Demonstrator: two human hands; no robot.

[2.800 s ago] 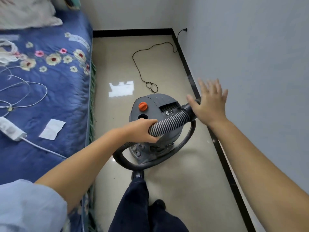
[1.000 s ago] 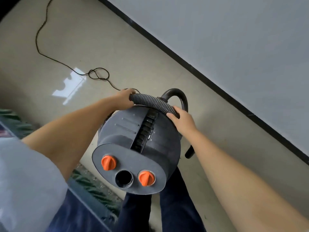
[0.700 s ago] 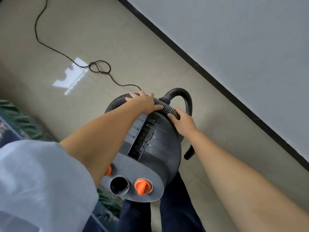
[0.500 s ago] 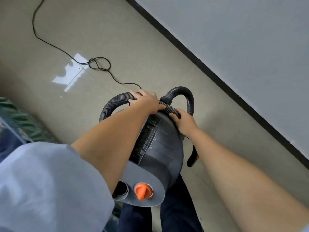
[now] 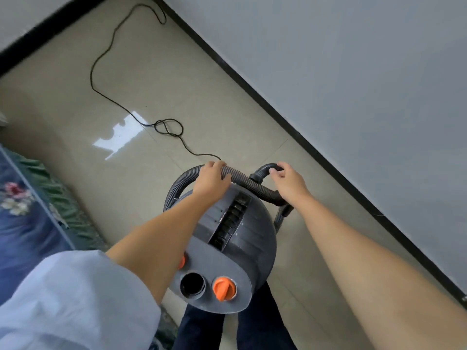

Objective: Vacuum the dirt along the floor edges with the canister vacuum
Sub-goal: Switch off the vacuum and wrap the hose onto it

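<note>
Between bed edge and black skirting, on glossy beige tile floor (image 5: 227, 79), rounded dark-grey plastic canister vacuum (image 5: 235, 238), left hand (image 5: 211, 181) clenched round ribbed hose (image 5: 242, 178), right hand (image 5: 289, 184) grasping smooth curved hose end (image 5: 262, 170), thin black cord (image 5: 121, 102) looped beyond.

Soft, even daylight fills the room, bright without harshness. A white window-shaped glare patch (image 5: 118, 133) shines on the glossy floor (image 5: 75, 102), beyond and left of both gripping hands. Shadows are faint, perhaps slightly deeper beneath the canister vacuum (image 5: 227, 243). Wide-angle distortion tilts the baseboard (image 5: 316, 152). The bedspread (image 5: 22, 210) and sleeve (image 5: 70, 299), nearest the camera, smear with blur
</note>
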